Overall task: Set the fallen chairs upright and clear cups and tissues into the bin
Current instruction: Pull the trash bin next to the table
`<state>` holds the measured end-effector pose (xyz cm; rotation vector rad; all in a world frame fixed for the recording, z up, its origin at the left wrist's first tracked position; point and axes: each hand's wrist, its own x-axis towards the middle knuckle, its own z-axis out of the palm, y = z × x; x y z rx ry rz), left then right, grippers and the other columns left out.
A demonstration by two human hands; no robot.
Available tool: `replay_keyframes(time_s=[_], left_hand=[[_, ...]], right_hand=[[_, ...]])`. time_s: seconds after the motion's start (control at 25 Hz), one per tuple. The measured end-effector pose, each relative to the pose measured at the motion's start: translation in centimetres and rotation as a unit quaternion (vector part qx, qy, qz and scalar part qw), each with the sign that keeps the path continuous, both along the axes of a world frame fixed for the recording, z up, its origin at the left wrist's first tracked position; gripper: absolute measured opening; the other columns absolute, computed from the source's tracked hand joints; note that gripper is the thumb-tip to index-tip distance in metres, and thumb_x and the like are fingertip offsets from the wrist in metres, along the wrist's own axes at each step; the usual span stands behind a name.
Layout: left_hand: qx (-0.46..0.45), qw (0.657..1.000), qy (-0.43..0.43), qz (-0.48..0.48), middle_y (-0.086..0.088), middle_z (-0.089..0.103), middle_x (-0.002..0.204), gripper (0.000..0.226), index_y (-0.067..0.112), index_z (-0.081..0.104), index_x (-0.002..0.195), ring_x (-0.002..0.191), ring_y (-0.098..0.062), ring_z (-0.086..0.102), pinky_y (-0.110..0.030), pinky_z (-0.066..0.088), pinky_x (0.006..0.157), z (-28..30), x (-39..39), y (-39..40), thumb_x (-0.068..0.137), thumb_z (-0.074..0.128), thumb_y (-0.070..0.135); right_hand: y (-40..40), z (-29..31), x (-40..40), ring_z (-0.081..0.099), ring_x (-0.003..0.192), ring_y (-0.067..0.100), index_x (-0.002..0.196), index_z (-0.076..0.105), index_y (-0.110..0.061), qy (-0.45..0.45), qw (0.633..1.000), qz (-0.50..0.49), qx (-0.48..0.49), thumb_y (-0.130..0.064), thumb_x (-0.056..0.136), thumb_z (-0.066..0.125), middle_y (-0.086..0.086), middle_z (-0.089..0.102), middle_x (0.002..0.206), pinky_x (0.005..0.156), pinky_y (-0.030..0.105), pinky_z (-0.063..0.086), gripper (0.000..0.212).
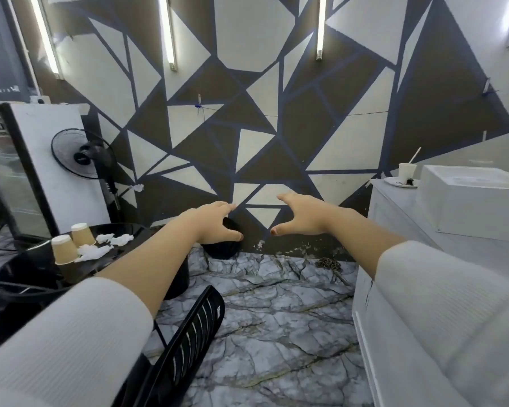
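Both arms reach forward over the marbled floor. My left hand (215, 223) and my right hand (299, 214) are open, fingers spread, holding nothing. A black slatted chair (188, 339) leans tilted at the bottom, below my left arm. On the round black table (21, 277) at left stand two upturned tan paper cups (64, 249) (83, 234) beside crumpled white tissues (100, 245). A black bin (222, 248) sits on the floor by the wall, partly hidden behind my left hand.
A white counter (394, 207) at right carries a white box (470, 198), a white cup with a stick (407, 171) and a small plate. A standing fan (81, 154) and a glass-door fridge (15, 171) are at left. A patterned wall closes the far side.
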<state>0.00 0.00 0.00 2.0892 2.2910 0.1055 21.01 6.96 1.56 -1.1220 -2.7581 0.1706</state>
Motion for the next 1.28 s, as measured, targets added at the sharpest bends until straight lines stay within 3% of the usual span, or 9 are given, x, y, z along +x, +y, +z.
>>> replay_keyframes(time_s=[0.16, 0.36, 0.64, 1.0, 1.28], left_hand=[[-0.013, 0.999, 0.029, 0.011, 0.004, 0.009, 0.159, 0.082, 0.029, 0.009, 0.147, 0.144, -0.022, 0.018, -0.048, 0.023, 0.115, -0.6, -2.9, 4.9, 0.084, 0.051, 0.058], [0.007, 1.0, 0.014, 0.009, 0.003, 0.01, 0.159, 0.081, 0.028, 0.01, 0.148, 0.144, -0.022, 0.017, -0.048, 0.022, 0.115, 0.2, -7.7, 12.7, 0.084, 0.05, 0.058], [-0.008, 0.999, -0.008, 0.034, 0.001, 0.015, 0.158, 0.082, 0.027, 0.012, 0.147, 0.142, -0.023, 0.021, -0.045, 0.024, 0.115, -1.2, -14.0, 17.5, 0.082, 0.053, 0.056], [-0.04, 0.992, -0.042, 0.111, -0.001, 0.014, 0.158, 0.083, 0.026, 0.013, 0.147, 0.142, -0.024, 0.021, -0.045, 0.024, 0.115, -5.7, -21.9, 20.6, 0.082, 0.054, 0.057], [-0.047, 0.975, -0.079, 0.2, 0.001, 0.013, 0.158, 0.082, 0.026, 0.013, 0.148, 0.143, -0.021, 0.02, -0.042, 0.024, 0.116, -10.4, -26.6, 25.8, 0.083, 0.054, 0.056]], right_hand=[[4.8, -0.8, -2.5, 0.02, 0.143, 0.026, 0.149, 0.008, -0.014, 0.019, 0.999, -0.003, -0.031, -0.047, 0.085, 0.058, 0.007, 0.014, 0.158, 0.115, 0.04, 0.023, 0.087], [12.6, 0.0, -7.3, 0.02, 0.143, 0.027, 0.149, 0.008, -0.013, 0.013, 1.0, -0.005, -0.024, -0.048, 0.086, 0.057, 0.007, 0.013, 0.158, 0.115, 0.04, 0.023, 0.087], [19.2, -0.7, -14.3, 0.021, 0.143, 0.024, 0.148, 0.016, -0.013, 0.007, 0.999, 0.025, -0.035, -0.05, 0.084, 0.058, 0.007, 0.02, 0.157, 0.115, 0.04, 0.023, 0.084], [25.2, -4.6, -23.2, 0.033, 0.136, 0.028, 0.144, 0.026, -0.009, -0.012, 0.991, 0.115, -0.065, -0.047, 0.086, 0.058, 0.01, 0.032, 0.152, 0.111, 0.04, 0.032, 0.076], [34.8, -9.4, -30.3, 0.023, 0.142, 0.024, 0.147, 0.016, -0.014, -0.039, 0.971, 0.202, -0.118, -0.045, 0.087, 0.057, 0.005, 0.021, 0.157, 0.117, 0.039, 0.024, 0.079]])
